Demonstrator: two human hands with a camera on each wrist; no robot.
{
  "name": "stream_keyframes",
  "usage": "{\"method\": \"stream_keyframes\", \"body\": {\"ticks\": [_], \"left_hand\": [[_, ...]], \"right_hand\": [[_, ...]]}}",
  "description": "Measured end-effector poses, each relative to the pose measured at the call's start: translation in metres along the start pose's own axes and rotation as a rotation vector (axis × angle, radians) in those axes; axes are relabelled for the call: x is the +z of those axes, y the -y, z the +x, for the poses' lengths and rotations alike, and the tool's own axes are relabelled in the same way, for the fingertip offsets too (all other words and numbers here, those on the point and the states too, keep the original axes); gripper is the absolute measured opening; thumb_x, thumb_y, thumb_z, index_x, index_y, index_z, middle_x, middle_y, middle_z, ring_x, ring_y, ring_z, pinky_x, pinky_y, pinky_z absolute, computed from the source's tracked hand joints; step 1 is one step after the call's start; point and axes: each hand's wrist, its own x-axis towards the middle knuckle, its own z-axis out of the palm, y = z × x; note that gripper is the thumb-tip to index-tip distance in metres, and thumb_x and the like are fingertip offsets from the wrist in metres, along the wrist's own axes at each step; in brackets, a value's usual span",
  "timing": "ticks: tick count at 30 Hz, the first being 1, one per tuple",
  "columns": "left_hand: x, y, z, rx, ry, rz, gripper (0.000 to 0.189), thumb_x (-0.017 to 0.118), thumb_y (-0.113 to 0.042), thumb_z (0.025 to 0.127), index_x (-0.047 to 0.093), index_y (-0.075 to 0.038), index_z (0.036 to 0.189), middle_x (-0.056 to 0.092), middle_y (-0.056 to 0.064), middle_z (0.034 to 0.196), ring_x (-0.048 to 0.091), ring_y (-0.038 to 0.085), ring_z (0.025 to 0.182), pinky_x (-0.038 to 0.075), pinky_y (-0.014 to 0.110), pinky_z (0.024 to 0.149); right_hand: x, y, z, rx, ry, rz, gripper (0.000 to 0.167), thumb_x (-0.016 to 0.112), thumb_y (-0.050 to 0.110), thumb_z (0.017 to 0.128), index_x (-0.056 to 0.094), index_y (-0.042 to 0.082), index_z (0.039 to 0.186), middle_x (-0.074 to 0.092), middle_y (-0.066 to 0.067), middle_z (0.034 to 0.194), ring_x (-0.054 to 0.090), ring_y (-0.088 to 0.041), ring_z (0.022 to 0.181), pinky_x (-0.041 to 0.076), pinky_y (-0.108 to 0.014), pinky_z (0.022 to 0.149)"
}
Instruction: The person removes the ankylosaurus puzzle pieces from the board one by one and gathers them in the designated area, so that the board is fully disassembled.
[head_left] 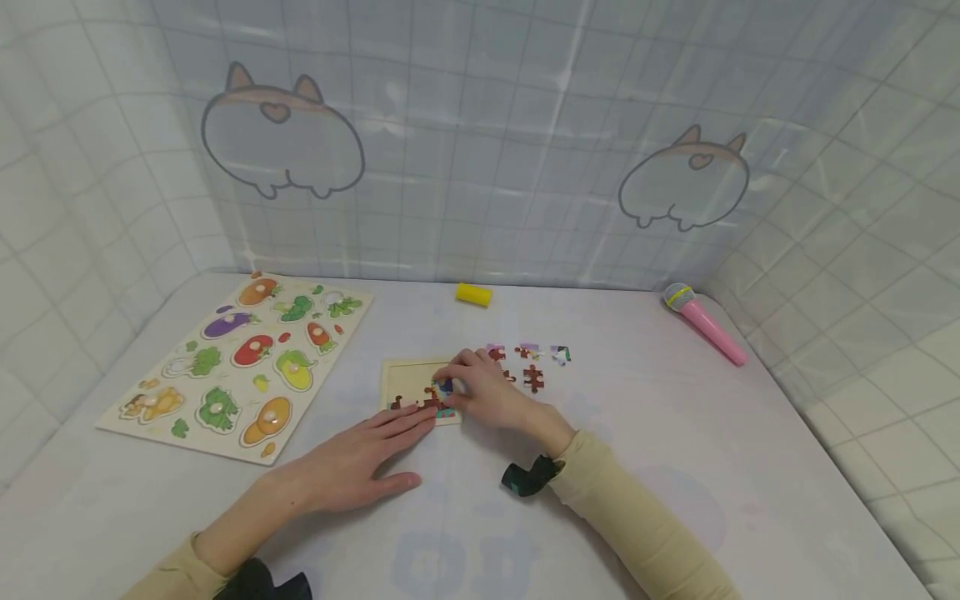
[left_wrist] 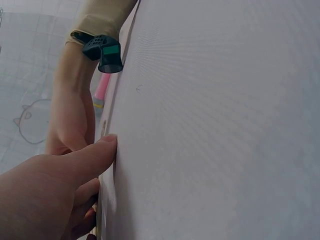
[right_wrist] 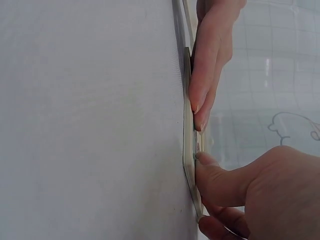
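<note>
"Who held what?"
"The right hand (head_left: 495, 397) pinched a blue piece (head_left: 444, 387) inside the tray (head_left: 396, 377); the left hand (head_left: 351, 467) rested straight fingers on its near edge."
"How far along?"
"Partway, I'd judge. Laid pieces (head_left: 431, 401) filled some of the near part; the far left was bare, and at least five loose pieces (head_left: 533, 378) lay beyond the right hand."
"And around?"
"White table (head_left: 630, 400), vegetable board (head_left: 243, 382) leftward, yellow cylinder (head_left: 473, 295), pink microphone (head_left: 712, 330), grid-patterned walls (head_left: 480, 167)."
</note>
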Motion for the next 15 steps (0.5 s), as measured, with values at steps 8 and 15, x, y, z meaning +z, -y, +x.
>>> {"method": "stream_keyframes", "body": {"ticks": [8,15], "left_hand": [[0.0006,0.0009,-0.0004,0.003,-0.002,0.005,0.074,0.047,-0.064,0.097,0.03,-0.026,0.158,0.025,-0.012,0.165,0.023,0.023,0.153,0.029,0.053,0.119],[0.001,0.001,0.0004,0.009,-0.005,0.006,0.074,0.049,-0.062,0.098,0.031,-0.024,0.158,0.025,-0.011,0.165,0.023,0.023,0.153,0.029,0.052,0.12]], "right_hand": [[-0.0003,0.0012,-0.0006,-0.015,0.003,0.002,0.032,0.067,0.018,0.097,0.066,0.015,0.128,0.057,-0.006,0.119,0.046,-0.023,0.112,0.04,-0.042,0.095],[0.0001,-0.0008,0.0,-0.002,0.026,0.014,0.034,0.067,0.02,0.097,0.065,0.016,0.131,0.056,-0.006,0.123,0.044,-0.023,0.115,0.039,-0.043,0.098]]}}
